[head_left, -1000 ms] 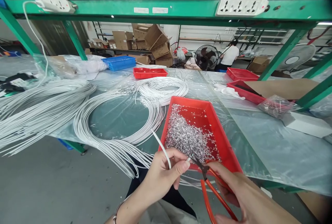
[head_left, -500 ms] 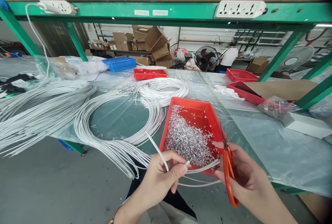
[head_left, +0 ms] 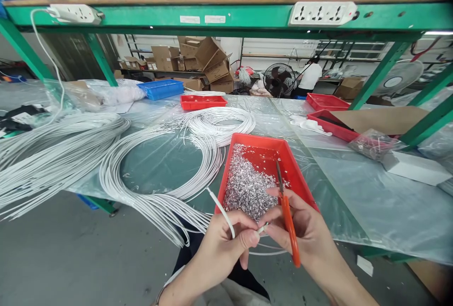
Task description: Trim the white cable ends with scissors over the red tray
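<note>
My left hand (head_left: 231,240) pinches a white cable (head_left: 221,209) between thumb and fingers; one length of it sticks up past the knuckles. Green shows at the cable's tip, between my two hands. Orange-handled scissors (head_left: 289,225) lie in my right hand (head_left: 300,230), blades pointing up and away over the red tray. The right thumb and a fingertip meet at the cable tip. Under my hands stands the red tray (head_left: 295,166), with a heap of small silvery metal pieces (head_left: 246,188) in it. Coiled white cables (head_left: 116,174) lie left of the tray.
More white cable bundles (head_left: 53,155) spread over the table's left side. A blue tray (head_left: 161,89) and a small red tray (head_left: 203,102) stand farther back. A green shelf beam (head_left: 247,20) with power strips crosses above. At right are a white box (head_left: 417,168) and red trays.
My right hand has moved left with the scissors, bringing thumb and fingertip to the cable tip. The cables seen by that hand earlier are no longer in it. The left hand stays nearly in place.
</note>
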Demonstrator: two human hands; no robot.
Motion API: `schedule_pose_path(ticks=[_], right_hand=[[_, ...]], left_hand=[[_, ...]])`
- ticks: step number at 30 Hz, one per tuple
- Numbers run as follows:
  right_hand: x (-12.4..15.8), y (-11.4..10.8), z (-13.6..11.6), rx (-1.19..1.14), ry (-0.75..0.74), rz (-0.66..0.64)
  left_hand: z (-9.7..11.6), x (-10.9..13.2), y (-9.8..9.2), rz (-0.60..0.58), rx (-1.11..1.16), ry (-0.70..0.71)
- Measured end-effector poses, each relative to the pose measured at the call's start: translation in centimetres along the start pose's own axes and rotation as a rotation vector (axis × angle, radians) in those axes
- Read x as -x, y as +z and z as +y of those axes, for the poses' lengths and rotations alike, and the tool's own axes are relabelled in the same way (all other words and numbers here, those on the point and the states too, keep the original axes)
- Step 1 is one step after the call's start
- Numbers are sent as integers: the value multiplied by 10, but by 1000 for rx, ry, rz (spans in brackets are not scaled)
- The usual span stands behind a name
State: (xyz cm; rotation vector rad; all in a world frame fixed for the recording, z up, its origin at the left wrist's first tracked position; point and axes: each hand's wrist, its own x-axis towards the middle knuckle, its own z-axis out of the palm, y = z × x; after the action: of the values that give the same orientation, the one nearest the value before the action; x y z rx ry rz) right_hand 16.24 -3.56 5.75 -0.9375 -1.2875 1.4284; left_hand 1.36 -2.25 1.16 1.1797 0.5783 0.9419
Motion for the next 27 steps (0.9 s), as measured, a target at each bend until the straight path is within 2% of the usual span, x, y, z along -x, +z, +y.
schedule_pose_path(ticks=[1, 4, 10, 14, 18, 20, 21, 23, 24, 27], right_hand=[[0, 0, -1, -16, 45, 79], [3, 3, -4, -6, 91, 194], [6, 9, -7, 39, 51, 183], [6, 12, -8, 125, 25, 259], [-6, -11, 3, 370, -50, 395], [-15, -31, 9, 594, -136, 453], [-18, -39, 10, 628, -131, 518], [-19, -48, 5, 549, -167, 466], [-16, -48, 0, 487, -164, 448], [1, -32, -16, 304, -52, 391]], left_hand=[[0, 0, 0, -2, 15, -21], [1, -1, -2, -30, 62, -69], [1, -2, -8, -93, 64, -65], [1, 3, -5, -190, 10, -163], [1, 5, 2, -240, -121, -256], [-1, 2, 2, -232, -262, -174], [-3, 1, 2, -221, -325, -103], [-8, -4, 0, -191, -373, 0], [-11, -6, 0, -188, -351, -8], [-18, -8, -1, -257, -250, -182]])
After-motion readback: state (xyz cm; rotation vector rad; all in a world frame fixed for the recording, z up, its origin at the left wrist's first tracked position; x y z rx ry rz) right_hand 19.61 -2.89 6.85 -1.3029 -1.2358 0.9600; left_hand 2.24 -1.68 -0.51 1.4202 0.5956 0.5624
